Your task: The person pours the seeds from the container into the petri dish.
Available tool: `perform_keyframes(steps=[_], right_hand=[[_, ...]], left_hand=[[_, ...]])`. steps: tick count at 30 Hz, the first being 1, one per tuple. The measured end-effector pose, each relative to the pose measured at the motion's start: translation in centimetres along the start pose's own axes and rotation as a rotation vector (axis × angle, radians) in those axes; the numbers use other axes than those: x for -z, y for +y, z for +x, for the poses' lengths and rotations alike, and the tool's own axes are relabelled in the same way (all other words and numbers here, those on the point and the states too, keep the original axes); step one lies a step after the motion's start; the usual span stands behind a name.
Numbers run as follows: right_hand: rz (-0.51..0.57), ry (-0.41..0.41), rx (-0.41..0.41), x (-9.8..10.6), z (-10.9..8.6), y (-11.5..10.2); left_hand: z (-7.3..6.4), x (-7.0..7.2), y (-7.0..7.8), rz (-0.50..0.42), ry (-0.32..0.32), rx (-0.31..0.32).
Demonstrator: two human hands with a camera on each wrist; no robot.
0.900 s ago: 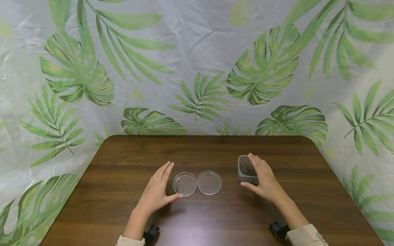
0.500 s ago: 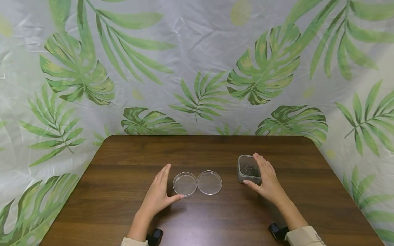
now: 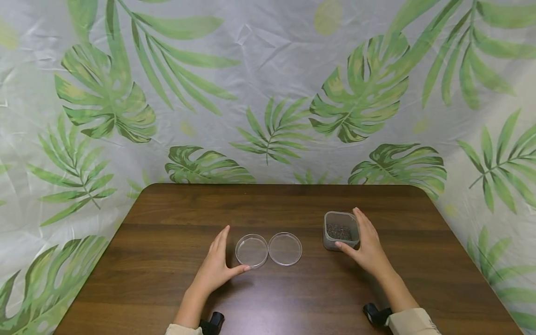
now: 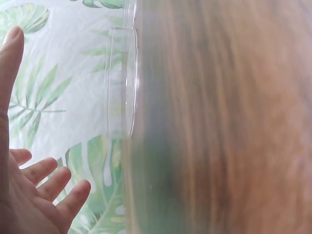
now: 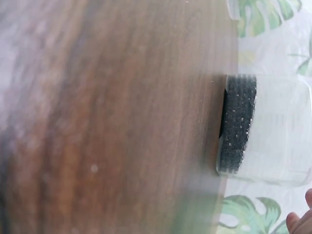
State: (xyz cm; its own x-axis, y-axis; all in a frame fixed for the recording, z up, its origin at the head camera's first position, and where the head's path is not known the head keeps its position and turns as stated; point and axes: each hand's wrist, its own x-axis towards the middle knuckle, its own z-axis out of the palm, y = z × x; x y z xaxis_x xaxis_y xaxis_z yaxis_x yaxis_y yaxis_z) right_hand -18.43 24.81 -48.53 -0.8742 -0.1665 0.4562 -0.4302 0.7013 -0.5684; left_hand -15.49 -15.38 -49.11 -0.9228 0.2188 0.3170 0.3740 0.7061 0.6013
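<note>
Two clear round petri dish halves lie side by side mid-table, a left one (image 3: pixel 251 251) and a right one (image 3: pixel 285 249). My left hand (image 3: pixel 212 270) is beside the left one, fingers extended and thumb tip at its near rim. The left wrist view shows that dish (image 4: pixel 122 83) edge-on, with the spread fingers apart from it. A clear rectangular plastic tub (image 3: pixel 329 244), partly filled with dark granules (image 3: pixel 337 231), stands to the right. My right hand (image 3: pixel 370 251) is around its right side, thumb overlapping the near rim, fingers extended. In the right wrist view, fingertips (image 5: pixel 294 220) show beyond the tub's side.
The dark wood table (image 3: pixel 268 200) has rounded far corners. Behind it hangs a pale curtain (image 3: pixel 268 70) printed with green leaves. Black wrist straps (image 3: pixel 378 314) sit near the sleeve cuffs at the table's front.
My right hand has shifted to the right off the tub, uncovering more of it and its granules. My left hand has moved only slightly; the dishes and tub stay put.
</note>
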Motion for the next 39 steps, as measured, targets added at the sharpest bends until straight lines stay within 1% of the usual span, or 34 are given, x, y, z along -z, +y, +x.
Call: perform_keyframes(steps=[4,10,14,17,19,22,25,30,32,34,36,39], right_hand=[[0.034,-0.002,-0.04,0.0,-0.1,0.3],[0.097,-0.039,-0.127,-0.1,-0.4,0.5],[0.138,-0.052,-0.186,-0.3,-0.5,0.6],[0.173,-0.051,-0.209,-0.5,-0.6,0.9],[0.194,-0.051,-0.218,-0.6,-0.6,1.1],[0.229,-0.054,-0.225,-0.6,-0.6,1.0],[0.276,-0.058,-0.223,-0.2,-0.5,0.2],[0.354,-0.067,-0.222,0.5,-0.3,-1.5],[0.348,-0.073,-0.231,0.3,-0.3,-1.1],[0.337,-0.078,-0.243,-0.1,-0.4,-0.2],[0.323,-0.079,-0.254,-0.6,-0.5,0.8],[0.327,-0.079,-0.26,-1.1,-0.7,1.9]], left_hand=[[-0.2,-0.2,-0.2,-0.039,-0.02,0.03],[-0.4,-0.8,-0.7,-0.101,-0.041,0.067],[-0.3,-1.1,-0.9,-0.211,-0.036,0.084],[-0.2,-1.3,-1.1,-0.306,-0.016,0.074],[-0.2,-1.4,-1.2,-0.347,-0.009,0.064],[-0.2,-1.5,-1.3,-0.372,-0.015,0.068],[-0.1,-1.5,-1.1,-0.398,-0.027,0.071],[0.0,-0.6,0.4,-0.465,-0.055,0.045],[0.0,-0.2,0.9,-0.462,-0.079,0.047],[0.0,-0.1,1.0,-0.448,-0.102,0.057],[0.1,-0.2,0.9,-0.44,-0.114,0.064],[0.1,-0.7,0.3,-0.447,-0.106,0.061]])
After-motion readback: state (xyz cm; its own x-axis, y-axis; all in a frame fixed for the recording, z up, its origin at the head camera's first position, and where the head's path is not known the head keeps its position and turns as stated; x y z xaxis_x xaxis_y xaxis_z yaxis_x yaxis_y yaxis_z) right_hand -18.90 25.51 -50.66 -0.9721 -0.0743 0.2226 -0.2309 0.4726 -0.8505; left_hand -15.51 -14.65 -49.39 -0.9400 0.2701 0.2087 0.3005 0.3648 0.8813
